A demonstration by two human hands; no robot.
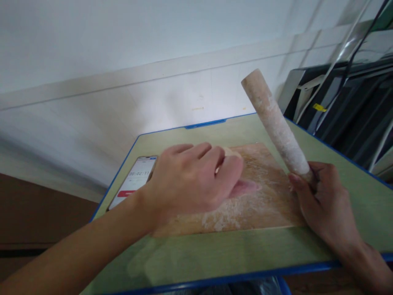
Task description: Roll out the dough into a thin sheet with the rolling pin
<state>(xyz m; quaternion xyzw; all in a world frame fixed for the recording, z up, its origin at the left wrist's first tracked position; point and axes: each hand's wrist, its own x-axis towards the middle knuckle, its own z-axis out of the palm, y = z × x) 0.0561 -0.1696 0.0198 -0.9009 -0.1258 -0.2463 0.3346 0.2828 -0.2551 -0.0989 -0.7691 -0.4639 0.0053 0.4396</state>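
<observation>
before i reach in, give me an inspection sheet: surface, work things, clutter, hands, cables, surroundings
Surface: pale green table with blue edging; wooden board on it, dusted with white powder.
Work things: powdery rolling pin, raised at a tilt; pale piece, perhaps dough, mostly hidden.
Clutter: phone left of the board, timer showing.
Hands: left hand curled over the board, grip unclear; right hand grips the rolling pin's near end.
Cables: black cable at right, beyond the table.
Surroundings: white wall behind; dark items at right, unclear.
</observation>
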